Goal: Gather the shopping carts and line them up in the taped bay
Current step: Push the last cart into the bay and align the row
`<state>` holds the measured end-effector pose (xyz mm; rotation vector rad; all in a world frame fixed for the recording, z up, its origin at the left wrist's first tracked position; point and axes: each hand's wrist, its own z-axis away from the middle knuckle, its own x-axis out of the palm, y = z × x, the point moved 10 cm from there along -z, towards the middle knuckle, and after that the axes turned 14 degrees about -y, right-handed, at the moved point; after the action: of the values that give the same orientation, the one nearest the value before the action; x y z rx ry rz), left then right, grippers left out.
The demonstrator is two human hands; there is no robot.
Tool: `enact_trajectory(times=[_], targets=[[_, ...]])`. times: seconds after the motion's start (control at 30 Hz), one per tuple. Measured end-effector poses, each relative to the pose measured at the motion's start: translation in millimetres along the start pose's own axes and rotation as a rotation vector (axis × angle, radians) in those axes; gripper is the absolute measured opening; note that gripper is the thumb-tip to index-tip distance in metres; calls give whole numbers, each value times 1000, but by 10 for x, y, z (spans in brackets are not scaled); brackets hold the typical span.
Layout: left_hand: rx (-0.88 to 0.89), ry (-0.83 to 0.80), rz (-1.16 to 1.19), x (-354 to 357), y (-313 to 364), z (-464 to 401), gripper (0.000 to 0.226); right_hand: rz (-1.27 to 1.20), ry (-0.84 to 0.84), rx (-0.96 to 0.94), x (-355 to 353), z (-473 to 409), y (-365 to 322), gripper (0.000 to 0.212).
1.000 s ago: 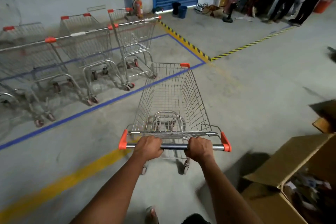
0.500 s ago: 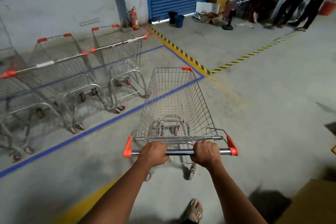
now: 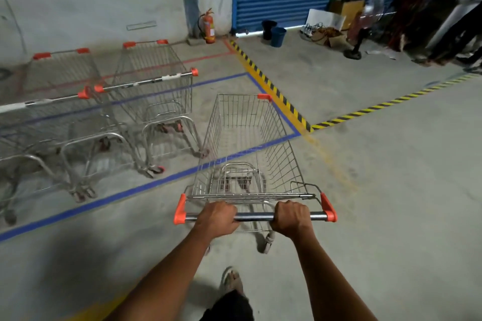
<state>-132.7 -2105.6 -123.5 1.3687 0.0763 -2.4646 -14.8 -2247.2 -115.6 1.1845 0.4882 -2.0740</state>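
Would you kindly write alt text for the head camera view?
Both hands, left and right, grip the handle of an empty shopping cart nosing over the blue tape line beside parked carts.

Both bare forearms are reaching forward, left hand [image 3: 217, 219] and right hand [image 3: 292, 217] lying knuckles-up, apart and level, fingers curling over and gripping the cart handle bar [image 3: 254, 216], wrists roughly straight, one sandaled foot [image 3: 230, 280] showing below between the arms.
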Motion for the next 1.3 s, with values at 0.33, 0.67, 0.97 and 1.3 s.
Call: enact_trajectory(times=[0.33, 0.67, 0.97, 1.3], targets=[[-85, 39, 120, -1001, -87, -1714, 35, 75, 33, -38, -1005, -1716, 919, 28], [-60, -79, 302, -1750, -486, -2769, 12, 85, 100, -176, -1787, -2986, 1230, 33], [-385, 78, 123, -2502, -1016, -3815, 34, 92, 173, -273, -2635, -4300, 1360, 27], [-531, 60, 153, -3175, -1553, -4606, 34, 181, 70, -330, -3249, -5522, 1385, 32]])
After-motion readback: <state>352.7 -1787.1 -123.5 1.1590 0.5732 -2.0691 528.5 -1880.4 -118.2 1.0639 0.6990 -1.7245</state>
